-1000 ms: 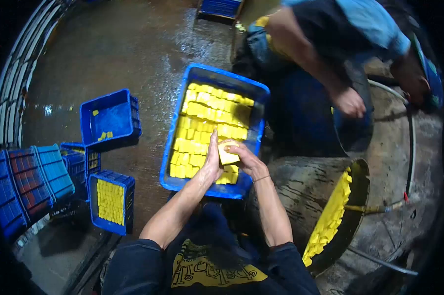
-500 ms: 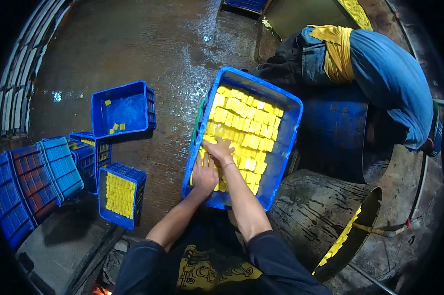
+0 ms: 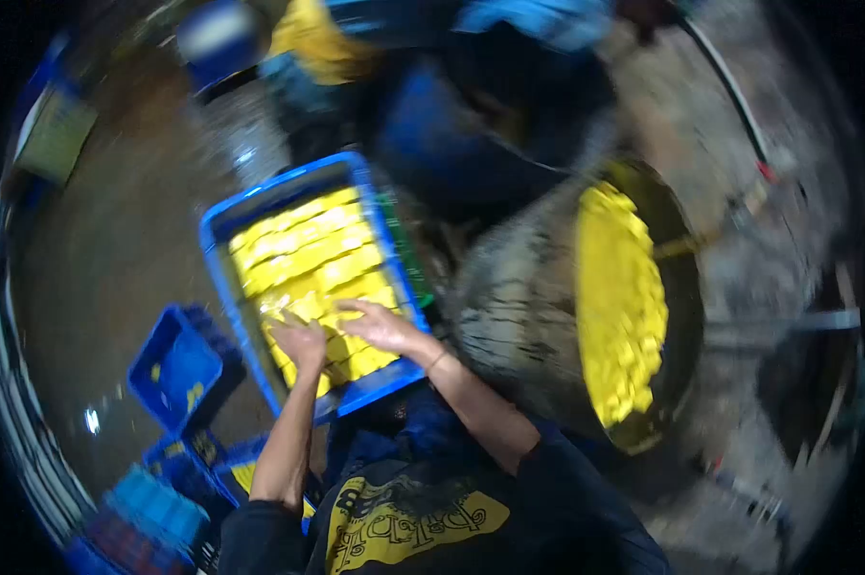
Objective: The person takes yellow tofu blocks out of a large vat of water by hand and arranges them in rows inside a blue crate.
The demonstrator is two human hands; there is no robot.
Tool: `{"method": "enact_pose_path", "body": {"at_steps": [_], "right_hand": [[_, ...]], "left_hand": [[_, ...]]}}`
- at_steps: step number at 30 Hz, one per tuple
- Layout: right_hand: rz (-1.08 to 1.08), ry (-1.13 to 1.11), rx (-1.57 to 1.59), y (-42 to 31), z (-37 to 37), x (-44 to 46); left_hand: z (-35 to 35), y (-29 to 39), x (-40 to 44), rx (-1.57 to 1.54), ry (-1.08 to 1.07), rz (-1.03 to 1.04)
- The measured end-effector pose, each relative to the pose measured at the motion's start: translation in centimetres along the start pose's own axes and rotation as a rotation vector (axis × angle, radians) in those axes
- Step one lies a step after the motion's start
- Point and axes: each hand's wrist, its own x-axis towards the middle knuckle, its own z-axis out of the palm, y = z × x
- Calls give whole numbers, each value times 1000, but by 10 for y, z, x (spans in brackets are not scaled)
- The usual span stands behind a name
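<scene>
A blue crate (image 3: pixel 216 237) in front of me holds rows of small yellow blocks (image 3: pixel 303 235), packed side by side. My left hand (image 3: pixel 300 341) rests over the near-left part of the rows with its fingers stretched out. Over the near-right part is my right hand (image 3: pixel 380 326), its fingers apart and pointing left. Motion blur softens both hands, and I see no block lifted in either. Whether the fingertips touch the blocks I cannot tell.
To the right, a large drum (image 3: pixel 509 316) has many yellow pieces (image 3: pixel 619 307) at its mouth. A darker blue drum (image 3: pixel 432 144) and a person's blue clothing (image 3: pixel 533 14) are beyond. At left stand a small blue crate (image 3: pixel 169 369) and stacked crates (image 3: pixel 154 508).
My view has swung right, so the crate sits further left and the drum of yellow pieces shows more. My hands, close together before, are now slightly apart over the blocks.
</scene>
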Motion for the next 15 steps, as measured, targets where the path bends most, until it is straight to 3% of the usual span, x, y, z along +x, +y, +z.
{"method": "enact_pose_path", "body": {"at_steps": [1,2,5,7,8,10,11,12,13,15], "right_hand": [[-85,16,65,-40,-12,-44],[-159,59,91,-59,-24,-81],[-286,274,219,-116,-71,-201],[-406,565,206,-131,-117,-277],[-288,766,152,-127,-145,-308],[-226,982,-350,-76,-217,-350],[22,1007,-431,-63,-237,-365],[99,970,-659,-26,-263,-373],[84,973,-654,7,-281,-371],[248,901,-945,64,-294,-363]], "left_hand": [[14,21,8,-137,191,142],[-4,72,6,-351,224,244],[-130,250,-41,-791,287,621],[-174,335,-87,-1088,6,880],[-171,368,-108,-1010,-203,994],[-152,419,-153,-766,-489,1292],[-131,435,-174,-600,-564,1482],[-110,448,-195,-275,-684,1624],[-85,457,-209,68,-788,1735],[-13,438,-225,453,-635,1959]]}}
